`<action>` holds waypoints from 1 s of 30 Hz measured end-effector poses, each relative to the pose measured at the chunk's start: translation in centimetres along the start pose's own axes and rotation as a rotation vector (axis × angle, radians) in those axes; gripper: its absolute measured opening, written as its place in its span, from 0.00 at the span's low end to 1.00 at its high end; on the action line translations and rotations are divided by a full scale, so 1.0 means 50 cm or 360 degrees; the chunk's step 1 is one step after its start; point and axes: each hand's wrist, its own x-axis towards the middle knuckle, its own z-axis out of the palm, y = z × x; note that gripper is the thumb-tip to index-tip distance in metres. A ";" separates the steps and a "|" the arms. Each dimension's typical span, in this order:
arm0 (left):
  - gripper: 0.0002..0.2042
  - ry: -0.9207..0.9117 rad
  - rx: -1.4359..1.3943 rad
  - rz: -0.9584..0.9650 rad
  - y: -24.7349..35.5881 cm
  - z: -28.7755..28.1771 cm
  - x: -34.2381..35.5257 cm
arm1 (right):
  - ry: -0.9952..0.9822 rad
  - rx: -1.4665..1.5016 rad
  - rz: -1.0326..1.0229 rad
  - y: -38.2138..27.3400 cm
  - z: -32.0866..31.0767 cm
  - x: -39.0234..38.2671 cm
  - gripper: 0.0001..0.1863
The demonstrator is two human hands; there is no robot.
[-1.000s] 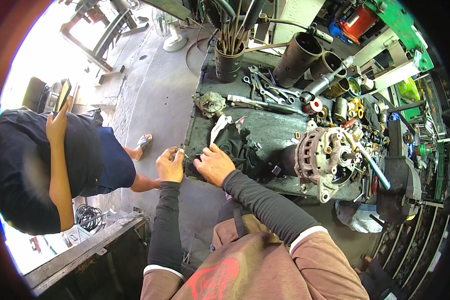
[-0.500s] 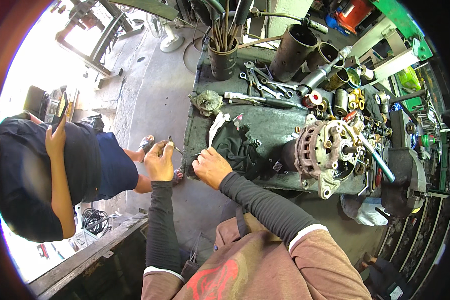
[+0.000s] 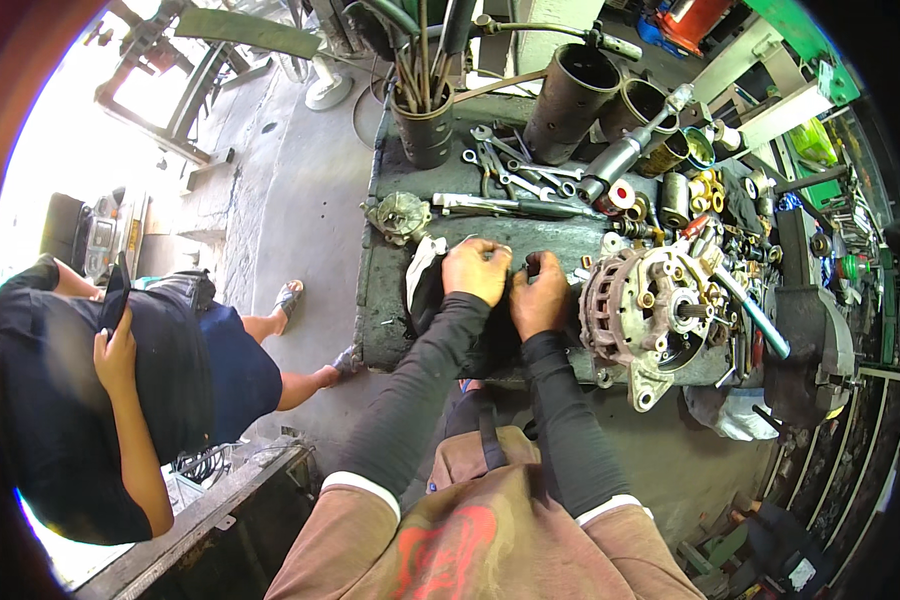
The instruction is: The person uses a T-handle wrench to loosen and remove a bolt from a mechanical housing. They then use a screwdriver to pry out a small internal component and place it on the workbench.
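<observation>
My left hand [image 3: 477, 272] is over the workbench, fingers curled together above a black cloth [image 3: 428, 290] with a white patch at its left side. My right hand [image 3: 539, 295] is close beside it, with thumb and fingers pinched. What either hand grips is hidden by the fingers and the dark cloth. Just right of my right hand stands an alternator [image 3: 635, 310], its ribbed housing toward me and its splined shaft facing right. A small round metal cover [image 3: 400, 218] lies beyond the cloth to the left.
Wrenches [image 3: 515, 165] and a long bar tool lie across the back of the bench [image 3: 385, 345]. Metal cylinders [image 3: 570, 100] and a can of rods [image 3: 425, 135] stand behind. Loose parts and a vise [image 3: 810, 350] are at right. Another person [image 3: 120, 390] holding a phone stands left.
My left hand has moved right from beyond the bench edge, where it held a small thin rod, to over the cloth. My right hand has moved right, toward the alternator.
</observation>
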 end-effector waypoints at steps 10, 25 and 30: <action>0.15 -0.0304 0.0558 0.0072 0.031 0.008 0.008 | 0.0111 0.0008 -0.0048 0.080 0.038 -0.021 0.27; 0.24 -0.0494 0.0416 0.0770 0.048 -0.026 -0.003 | -0.0324 -0.0438 -0.0429 0.067 -0.077 -0.134 0.23; 0.14 0.0066 0.0052 0.0418 0.020 -0.158 -0.046 | -0.0230 -0.0593 -0.0419 0.030 -0.052 -0.099 0.21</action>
